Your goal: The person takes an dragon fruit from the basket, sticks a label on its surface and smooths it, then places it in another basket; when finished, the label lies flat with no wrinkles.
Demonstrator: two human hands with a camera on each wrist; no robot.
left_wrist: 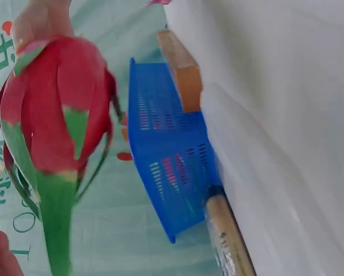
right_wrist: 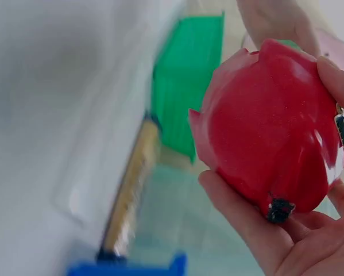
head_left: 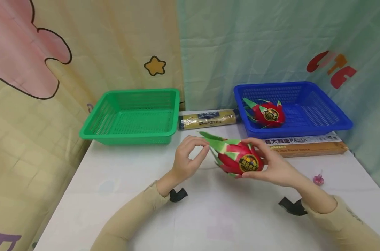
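Observation:
A red dragon fruit (head_left: 237, 158) with green leaf tips and a dark round label is held up over the white table. My right hand (head_left: 272, 167) grips its rounded end, thumb and fingers on opposite sides. The fruit's smooth underside fills much of the right wrist view, with a dark stub near the fingers. At the leafy end is my left hand (head_left: 190, 157), its fingers bent and thumb and index tips close together beside the leaves. In the left wrist view, its fingers (left_wrist: 0, 256) appear apart from the long green leaf.
A green basket (head_left: 130, 140) stands back left. The blue basket (head_left: 302, 131) back right contains another dragon fruit (head_left: 269, 114). Between them lies a spaghetti pack (head_left: 208, 119). A long pasta box (head_left: 305, 148) lies before the blue basket, with a small pink item (head_left: 318, 180) nearer.

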